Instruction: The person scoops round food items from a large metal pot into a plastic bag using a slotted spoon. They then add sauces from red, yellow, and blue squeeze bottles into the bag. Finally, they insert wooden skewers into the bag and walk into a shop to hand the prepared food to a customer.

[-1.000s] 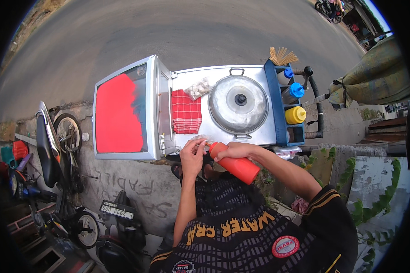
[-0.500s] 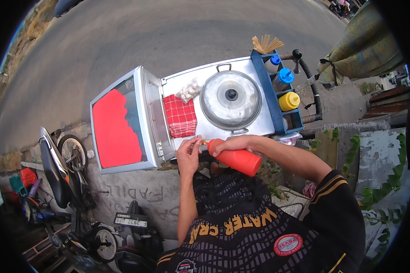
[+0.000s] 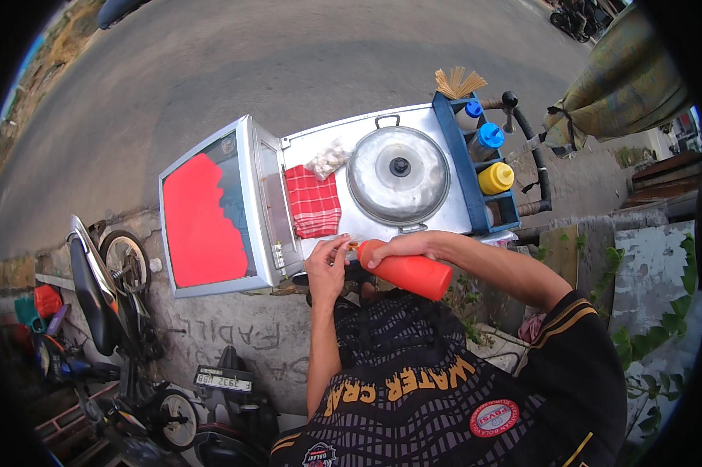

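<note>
Right hand grips orange bottle, held tipped over cart near edge. Left hand pinches at nozzle (contents hidden). Step judged: dispensing sauce. Next move calls for steady squeeze, nozzle kept over left fingers. Lidded pot beyond, untouched.
</note>
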{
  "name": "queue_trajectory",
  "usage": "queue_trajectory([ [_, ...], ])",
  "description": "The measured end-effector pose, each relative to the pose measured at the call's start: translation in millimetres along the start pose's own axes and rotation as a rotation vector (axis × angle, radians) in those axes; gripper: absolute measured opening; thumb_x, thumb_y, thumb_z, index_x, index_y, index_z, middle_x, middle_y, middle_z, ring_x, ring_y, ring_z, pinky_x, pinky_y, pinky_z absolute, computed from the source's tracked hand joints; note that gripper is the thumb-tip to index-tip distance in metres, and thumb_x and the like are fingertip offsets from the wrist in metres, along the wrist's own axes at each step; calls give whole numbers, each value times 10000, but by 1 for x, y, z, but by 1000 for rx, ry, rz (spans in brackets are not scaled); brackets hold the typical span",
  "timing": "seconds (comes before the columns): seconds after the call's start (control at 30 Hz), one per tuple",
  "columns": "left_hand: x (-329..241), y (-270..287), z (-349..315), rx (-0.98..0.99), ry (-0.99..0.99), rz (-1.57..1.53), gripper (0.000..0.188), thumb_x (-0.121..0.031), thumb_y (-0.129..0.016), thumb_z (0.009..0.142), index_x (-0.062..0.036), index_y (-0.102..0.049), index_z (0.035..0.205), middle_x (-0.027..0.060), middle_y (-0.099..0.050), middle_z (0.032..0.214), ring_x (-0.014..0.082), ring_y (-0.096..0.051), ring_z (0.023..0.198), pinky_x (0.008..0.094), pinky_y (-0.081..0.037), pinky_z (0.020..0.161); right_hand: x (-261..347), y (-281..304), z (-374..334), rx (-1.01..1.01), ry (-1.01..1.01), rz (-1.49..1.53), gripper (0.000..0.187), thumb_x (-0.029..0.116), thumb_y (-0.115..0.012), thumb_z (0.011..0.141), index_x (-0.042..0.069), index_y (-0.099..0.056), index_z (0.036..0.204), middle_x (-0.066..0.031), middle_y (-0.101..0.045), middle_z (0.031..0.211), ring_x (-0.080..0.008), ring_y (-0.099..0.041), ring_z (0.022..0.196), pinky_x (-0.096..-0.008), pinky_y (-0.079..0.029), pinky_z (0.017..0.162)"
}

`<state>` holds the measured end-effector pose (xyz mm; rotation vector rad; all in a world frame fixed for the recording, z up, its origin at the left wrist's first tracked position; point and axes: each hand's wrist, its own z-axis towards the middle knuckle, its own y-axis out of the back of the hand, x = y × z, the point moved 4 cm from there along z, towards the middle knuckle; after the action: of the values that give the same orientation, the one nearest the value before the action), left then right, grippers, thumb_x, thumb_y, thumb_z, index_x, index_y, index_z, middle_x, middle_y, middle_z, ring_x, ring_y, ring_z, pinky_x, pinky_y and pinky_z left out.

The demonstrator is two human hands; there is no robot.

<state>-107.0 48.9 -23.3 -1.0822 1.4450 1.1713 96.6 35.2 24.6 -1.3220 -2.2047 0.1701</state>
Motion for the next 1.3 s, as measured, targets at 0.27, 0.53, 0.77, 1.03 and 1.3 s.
queue_trajectory([
  [0.27,1,-5,0,-37,-28,-24,176,-48,-718,987,5,-780,1143,105,-736,1017,126,-679,680,275,-570,623,2,-5,-9,-44,-8,3,587,453,-718,904,-14,-569,1228,-153,-729,977,-210,-736,706,-325,-624,585],
  [0.53,-11,-3,-1,-29,-9,36,167,-66,-715,991,5,-784,1126,100,-728,984,135,-686,680,283,-566,629,-3,-4,-6,-41,-4,23,586,454,-726,903,-2,-577,1239,-141,-732,987,-195,-734,704,-315,-618,578],
  [0.77,-10,-7,0,-36,-18,44,168,-63,-717,987,0,-786,1127,92,-718,945,131,-680,671,282,-553,618,-8,2,-8,-78,8,61,651,497,-811,847,16,-609,1236,-86,-705,960,-162,-695,676,-288,-571,562],
  [1.03,-5,-8,4,-42,-11,32,159,-51,-714,989,5,-784,1121,70,-668,875,119,-665,660,272,-532,614,-8,1,-7,-53,72,67,648,447,-754,888,-50,-529,1236,-183,-719,971,-235,-733,668,-342,-623,559],
  [1.3,5,-7,8,-29,51,-43,160,-36,-704,1005,51,-758,1128,64,-685,1027,113,-708,823,246,-588,648,-9,3,-5,-163,94,31,663,488,-791,847,-43,-606,1198,-120,-709,933,-185,-703,659,-305,-585,551],
])
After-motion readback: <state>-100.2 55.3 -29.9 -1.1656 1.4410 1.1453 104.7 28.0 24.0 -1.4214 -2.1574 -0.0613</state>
